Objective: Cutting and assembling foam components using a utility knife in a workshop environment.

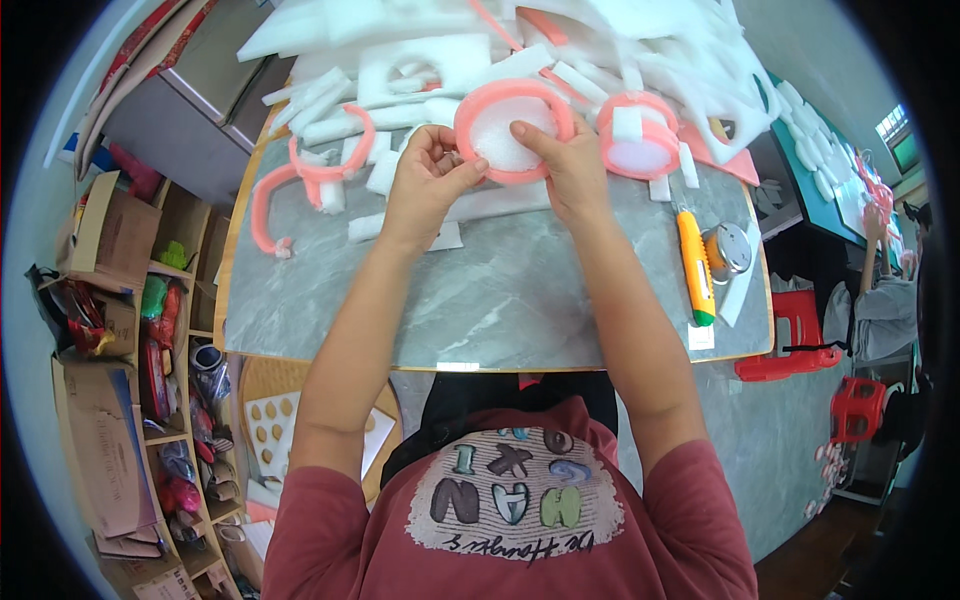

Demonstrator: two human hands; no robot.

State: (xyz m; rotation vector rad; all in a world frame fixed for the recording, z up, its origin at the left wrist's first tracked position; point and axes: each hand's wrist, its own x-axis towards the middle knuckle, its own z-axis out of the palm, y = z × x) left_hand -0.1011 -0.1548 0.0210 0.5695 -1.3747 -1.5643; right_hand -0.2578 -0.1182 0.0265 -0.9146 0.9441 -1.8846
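Observation:
Above the far middle of the table, both my hands hold up a round foam piece (516, 98), a white disc framed by a pink foam ring. My left hand (432, 185) pinches its lower left edge between thumb and fingers. Wrapped round the right side is my right hand (572, 168), its thumb lying over the white face; its other fingers are mostly hidden behind. A similar pink-and-white foam piece (640, 150) rests just right of my right hand. Curved pink foam strips (330, 172) lie left of my left hand.
White foam sheets and offcuts (420, 62) are heaped along the far side. At the table's right are a yellow tool with a green end (695, 265) and a round metal-topped container (728, 250). Cluttered shelves (170, 400) stand left; red stools (795, 335) and another person's arm (874, 235) are right.

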